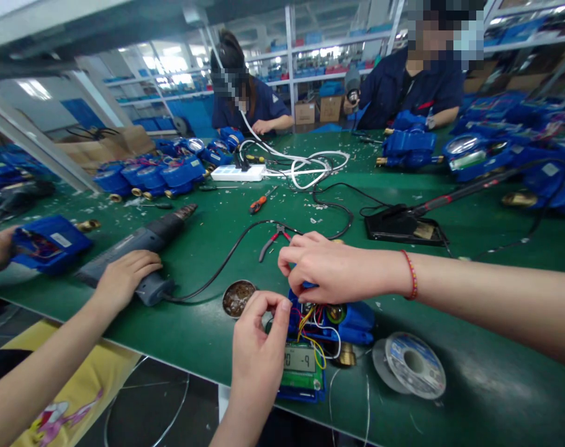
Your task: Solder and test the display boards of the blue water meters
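Observation:
A blue water meter [357,320] with a brass fitting lies before me, its housing uncovered and red, yellow and white wires [305,323] spilling out. Toward the table edge sits its green circuit board with a display [298,359]. My left hand [259,338] is closed beside the wires, thumb and forefinger pinched together; whatever is between them is too small to name. From the right, my right hand [326,267] reaches over the meter's far side with fingers curled in a pinch. Its fingertips partly cover the housing, and what they hold is hidden.
A round tin [238,299], pliers [275,241] and a solder spool [415,366] surround the meter. A co-worker's hand [128,279] rests on a heat gun [143,248] at left. Behind are a screwdriver [259,203], soldering iron stand [394,225], power strip [238,173], several meters and two people.

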The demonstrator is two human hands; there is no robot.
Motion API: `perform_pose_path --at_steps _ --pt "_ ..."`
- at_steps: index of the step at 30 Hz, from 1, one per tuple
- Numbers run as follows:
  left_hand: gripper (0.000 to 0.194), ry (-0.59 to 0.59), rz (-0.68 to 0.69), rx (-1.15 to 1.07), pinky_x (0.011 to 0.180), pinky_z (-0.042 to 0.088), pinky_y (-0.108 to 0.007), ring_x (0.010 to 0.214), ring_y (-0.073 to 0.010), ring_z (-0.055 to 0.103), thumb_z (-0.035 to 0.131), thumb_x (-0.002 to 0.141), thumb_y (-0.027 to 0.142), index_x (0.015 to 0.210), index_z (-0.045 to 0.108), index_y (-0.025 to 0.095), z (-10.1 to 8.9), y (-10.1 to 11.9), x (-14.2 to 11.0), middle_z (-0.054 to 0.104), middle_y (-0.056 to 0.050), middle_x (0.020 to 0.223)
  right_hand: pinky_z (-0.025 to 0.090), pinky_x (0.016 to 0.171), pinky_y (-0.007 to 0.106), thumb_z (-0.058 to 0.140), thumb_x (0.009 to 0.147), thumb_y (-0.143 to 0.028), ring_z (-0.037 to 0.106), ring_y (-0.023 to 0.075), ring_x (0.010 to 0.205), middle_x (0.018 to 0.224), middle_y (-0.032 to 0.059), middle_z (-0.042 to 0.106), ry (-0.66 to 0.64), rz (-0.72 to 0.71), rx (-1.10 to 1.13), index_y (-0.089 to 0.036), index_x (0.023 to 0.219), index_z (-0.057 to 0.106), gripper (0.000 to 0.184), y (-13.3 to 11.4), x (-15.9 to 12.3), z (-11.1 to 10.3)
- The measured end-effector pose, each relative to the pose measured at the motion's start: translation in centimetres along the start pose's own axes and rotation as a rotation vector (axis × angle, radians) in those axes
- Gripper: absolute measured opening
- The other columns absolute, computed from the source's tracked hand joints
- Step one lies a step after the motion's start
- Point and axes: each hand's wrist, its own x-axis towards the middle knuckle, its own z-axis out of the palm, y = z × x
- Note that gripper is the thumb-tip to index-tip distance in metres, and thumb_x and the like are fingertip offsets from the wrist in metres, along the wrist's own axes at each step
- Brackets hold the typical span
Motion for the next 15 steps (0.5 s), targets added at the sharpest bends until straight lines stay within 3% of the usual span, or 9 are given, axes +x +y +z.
perform_pose_path --at_steps 5,8,15 --pt "0.020 0.008 -0.020 -0.012 0.069 0.038 -0.028 0.071 -0.0160 0.051 0.054 0.086 0.033 0.073 0.059 0.018 0.1 0.1 -0.1 0.055 0.000 0.071 0.029 0.084 0.036 0.064 0.086 -0.014 0.039 0.0187 0.092 0.099 0.0032 0.055 -0.015 -0.048 -0.052 -0.013 0.070 0.065 0.017 -0.1 0.2 -0.2" --pt "0.021 0.006 -0.032 -0.009 0.070 0.037 -0.028 0.072 -0.0163 0.051 0.053 0.086 0.034 0.073 0.059 0.018 0.0 0.3 -0.1 0.055 0.000 0.071 0.029 0.084 0.038 0.064 0.087 -0.017 0.038 0.0210 0.097 0.101 0.0030 0.055 -0.098 -0.007 -0.149 -0.016 0.070 0.066 0.018 -0.4 0.4 -0.5" --pt "0.025 -0.011 -0.068 -0.011 0.066 0.036 -0.029 0.069 -0.0164 0.049 0.053 0.085 0.039 0.072 0.057 0.018 -0.1 -0.4 -0.1 0.053 0.000 0.069 0.030 0.074 0.040 0.059 0.084 -0.006 0.042 0.0226 0.093 0.089 0.0066 0.056 -0.257 -0.035 -0.320 -0.013 0.065 0.060 0.020 -0.9 1.7 -0.9"
